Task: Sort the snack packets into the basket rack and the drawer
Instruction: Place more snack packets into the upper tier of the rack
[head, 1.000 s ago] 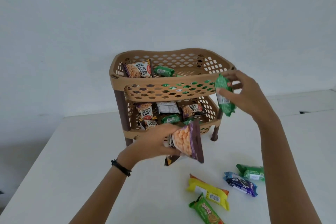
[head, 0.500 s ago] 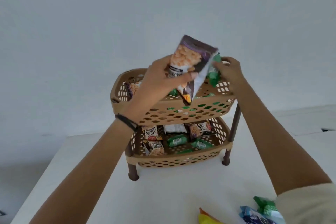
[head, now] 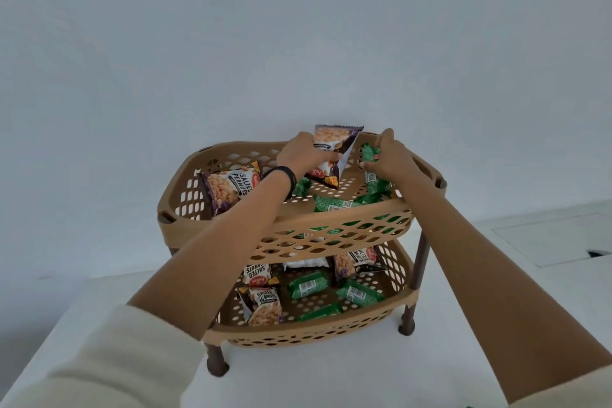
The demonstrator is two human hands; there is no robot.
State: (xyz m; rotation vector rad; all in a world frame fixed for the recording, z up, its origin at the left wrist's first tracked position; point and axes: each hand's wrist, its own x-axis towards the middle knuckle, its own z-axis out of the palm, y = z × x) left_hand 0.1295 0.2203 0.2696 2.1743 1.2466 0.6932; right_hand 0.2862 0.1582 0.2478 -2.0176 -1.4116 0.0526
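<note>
Both tiers of the basket rack (head: 331,222) at frame centre are already stocked, while a peanut packet (head: 335,146) is gripped in the fingers of the left hand (head: 299,156) and a green packet (head: 369,154) in those of the right hand (head: 390,161) over the top tier, not yet released, and no drawer is seen

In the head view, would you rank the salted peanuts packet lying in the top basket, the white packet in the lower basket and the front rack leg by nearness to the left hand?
From the left hand:
1. salted peanuts packet, left side of the top basket
2. white packet, back of the lower basket
3. front rack leg, at the bottom
</note>
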